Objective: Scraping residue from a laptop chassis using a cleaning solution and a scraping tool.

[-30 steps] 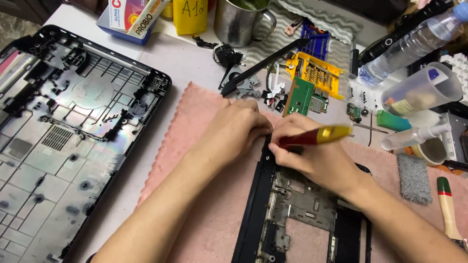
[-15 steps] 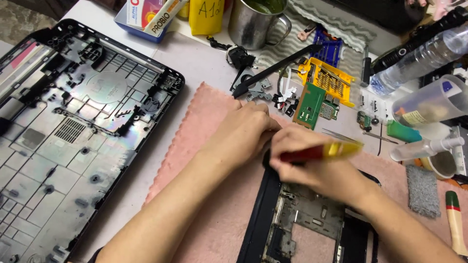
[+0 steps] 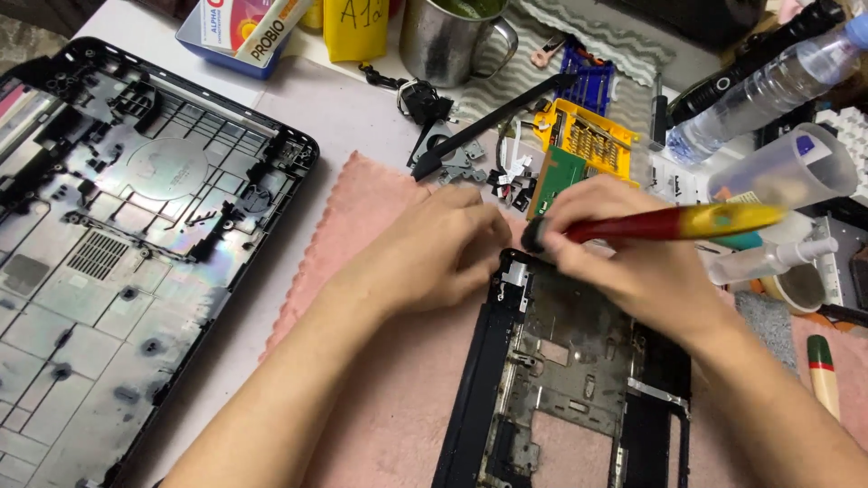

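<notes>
Workbench, white top, cluttered, seen from above; pink cloth [image 3: 362, 235] spread across the near half.

- Black frame [image 3: 479, 398] with grey metal plate, count one. Lying on the cloth at 6 o'clock, top left corner under both hands.
- Left hand [image 3: 434, 258], count one. Centre of view, fingers curled narrow at that corner; impossible to tell whether anything small is pinched.
- Right hand [image 3: 633, 271], count one. Just at 3 o'clock of the left, fingers closed round a screwdriver [image 3: 669, 221], red shaft end, yellow handle, dark tip just above the corner.
- Change from half a second ago: screwdriver lifted slightly and laid flatter, blurred; both hands kept at the same corner. Judged: work on that corner still under way, not finished.
- Second screwdriver handle [image 3: 823, 370], count one, cream and red, at 4 o'clock.
- Black laptop bottom case [image 3: 136, 271], count one, open side up, at 9 o'clock.
- Small spray bottle [image 3: 768, 258], count one; clear plastic cup [image 3: 787, 167], count one; both at 3 o'clock.
- Green circuit board [image 3: 565, 172], count one; yellow bit holder [image 3: 588, 136], count one; at 1 o'clock.
- Metal mug [image 3: 448, 45], count one, at 12 o'clock; clear bottle [image 3: 759, 99], count one, at 2 o'clock.
</notes>
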